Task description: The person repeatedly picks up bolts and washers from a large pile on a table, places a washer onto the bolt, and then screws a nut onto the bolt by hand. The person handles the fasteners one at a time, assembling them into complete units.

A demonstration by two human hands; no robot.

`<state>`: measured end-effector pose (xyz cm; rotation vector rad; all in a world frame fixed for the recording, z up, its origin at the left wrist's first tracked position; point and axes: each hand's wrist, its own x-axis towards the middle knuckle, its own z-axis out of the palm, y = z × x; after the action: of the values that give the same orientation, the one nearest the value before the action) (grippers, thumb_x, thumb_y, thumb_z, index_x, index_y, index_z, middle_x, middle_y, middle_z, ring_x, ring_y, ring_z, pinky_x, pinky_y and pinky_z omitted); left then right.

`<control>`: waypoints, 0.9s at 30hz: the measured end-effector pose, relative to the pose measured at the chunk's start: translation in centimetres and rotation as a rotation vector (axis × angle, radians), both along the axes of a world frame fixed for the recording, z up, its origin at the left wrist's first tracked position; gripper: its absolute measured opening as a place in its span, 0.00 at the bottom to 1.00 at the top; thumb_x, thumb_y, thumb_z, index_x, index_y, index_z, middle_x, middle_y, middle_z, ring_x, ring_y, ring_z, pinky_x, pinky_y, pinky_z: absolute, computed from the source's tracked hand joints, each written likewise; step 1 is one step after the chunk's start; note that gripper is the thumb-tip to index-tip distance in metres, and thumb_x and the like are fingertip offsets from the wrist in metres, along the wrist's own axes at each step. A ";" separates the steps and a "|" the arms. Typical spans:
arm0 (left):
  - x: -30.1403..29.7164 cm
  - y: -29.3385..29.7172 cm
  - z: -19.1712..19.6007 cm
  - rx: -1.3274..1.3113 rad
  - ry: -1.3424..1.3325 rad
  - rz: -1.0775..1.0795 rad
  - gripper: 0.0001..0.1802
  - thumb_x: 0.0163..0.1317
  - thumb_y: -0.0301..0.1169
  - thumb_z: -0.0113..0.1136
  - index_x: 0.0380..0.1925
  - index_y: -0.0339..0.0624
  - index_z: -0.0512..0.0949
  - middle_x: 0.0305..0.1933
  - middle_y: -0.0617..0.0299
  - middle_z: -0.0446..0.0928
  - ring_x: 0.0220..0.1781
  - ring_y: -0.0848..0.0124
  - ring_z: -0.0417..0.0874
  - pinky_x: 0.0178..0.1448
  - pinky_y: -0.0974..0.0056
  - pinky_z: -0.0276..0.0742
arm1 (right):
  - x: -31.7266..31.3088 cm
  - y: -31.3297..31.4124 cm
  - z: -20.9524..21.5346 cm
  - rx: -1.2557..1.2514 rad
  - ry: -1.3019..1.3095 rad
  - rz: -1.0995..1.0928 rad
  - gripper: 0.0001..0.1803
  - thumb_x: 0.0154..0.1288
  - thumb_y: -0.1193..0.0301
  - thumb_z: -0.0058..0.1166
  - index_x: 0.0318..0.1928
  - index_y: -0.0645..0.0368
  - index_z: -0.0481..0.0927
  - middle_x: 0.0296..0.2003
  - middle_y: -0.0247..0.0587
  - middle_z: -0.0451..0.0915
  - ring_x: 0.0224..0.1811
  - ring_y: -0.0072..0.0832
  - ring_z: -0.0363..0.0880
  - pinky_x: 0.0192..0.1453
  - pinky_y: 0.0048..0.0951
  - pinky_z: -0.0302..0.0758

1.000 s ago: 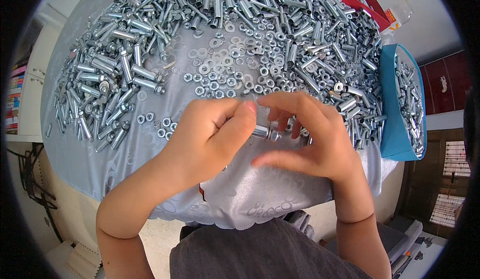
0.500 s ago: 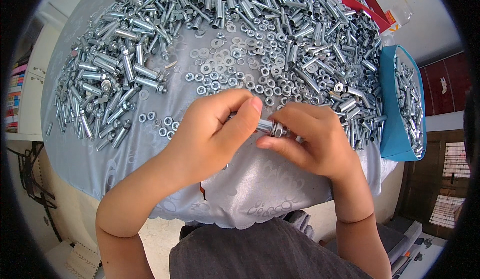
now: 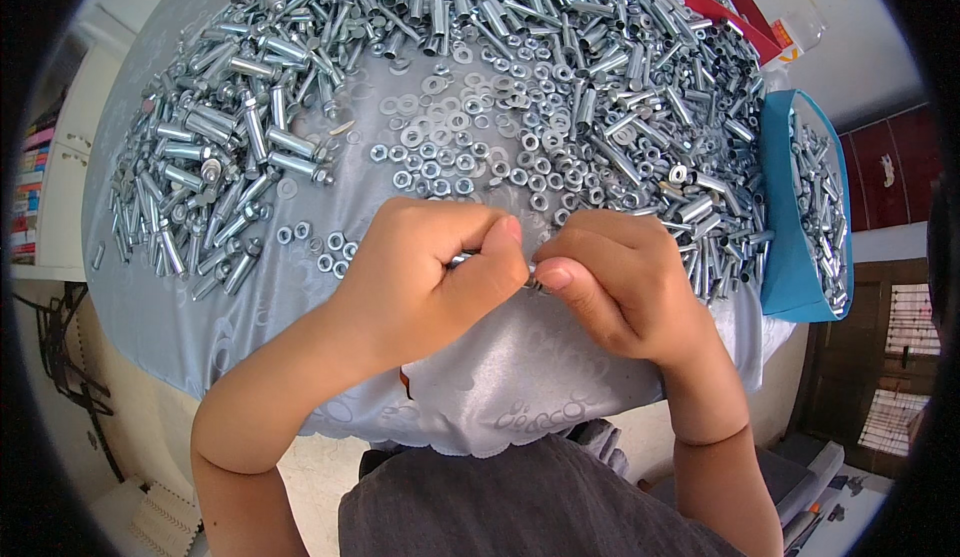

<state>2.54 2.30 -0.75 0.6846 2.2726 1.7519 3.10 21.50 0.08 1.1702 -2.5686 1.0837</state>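
My left hand (image 3: 425, 277) is closed around a metal sleeve anchor bolt (image 3: 533, 275). Only small bits of the bolt show between my fingers. At its right end, my right hand (image 3: 635, 287) pinches with thumb and curled forefinger, covering the nut end. Both hands meet above the near part of the table, just in front of loose hex nuts (image 3: 430, 170) and flat washers (image 3: 412, 137). Left of them lies a heap of assembled anchor bolts (image 3: 255, 127).
Loose metal sleeves (image 3: 610, 67) are heaped across the back and right. A blue box (image 3: 785, 257) with metal parts stands at the right edge, and a red tray (image 3: 755, 32) at the far right. A silvery patterned cloth (image 3: 500, 377) covers the table.
My right hand has closed in leftward against my left, its thumb moving up. The nut end of the bolt, visible before, is now mostly covered by fingers.
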 end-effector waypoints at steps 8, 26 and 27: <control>0.0 0.1 0.3 0.003 -0.002 0.038 0.16 0.59 0.33 0.48 0.16 0.34 0.72 0.12 0.57 0.68 0.14 0.75 0.67 0.20 0.68 0.62 | -0.4 -0.9 -1.0 -0.071 0.148 -0.041 0.14 0.51 0.61 0.59 0.27 0.59 0.75 0.20 0.39 0.72 0.19 0.36 0.72 0.22 0.31 0.68; -0.2 0.1 -0.3 -0.141 0.408 0.040 0.13 0.56 0.31 0.51 0.14 0.38 0.69 0.12 0.57 0.66 0.13 0.60 0.69 0.18 0.62 0.62 | 0.3 -0.3 0.4 0.003 -0.307 0.062 0.13 0.58 0.62 0.52 0.31 0.60 0.73 0.14 0.46 0.70 0.17 0.43 0.71 0.20 0.37 0.65; -0.2 0.1 -0.2 -0.150 0.497 0.052 0.13 0.55 0.30 0.51 0.14 0.38 0.69 0.12 0.58 0.66 0.13 0.60 0.68 0.17 0.61 0.62 | 0.5 -0.4 0.2 -0.036 -0.359 0.081 0.13 0.59 0.62 0.51 0.31 0.60 0.73 0.14 0.47 0.69 0.17 0.44 0.70 0.19 0.37 0.64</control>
<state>2.31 2.43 -0.95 1.1419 2.7238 1.5382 3.60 21.14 0.23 1.1730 -2.7633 1.4726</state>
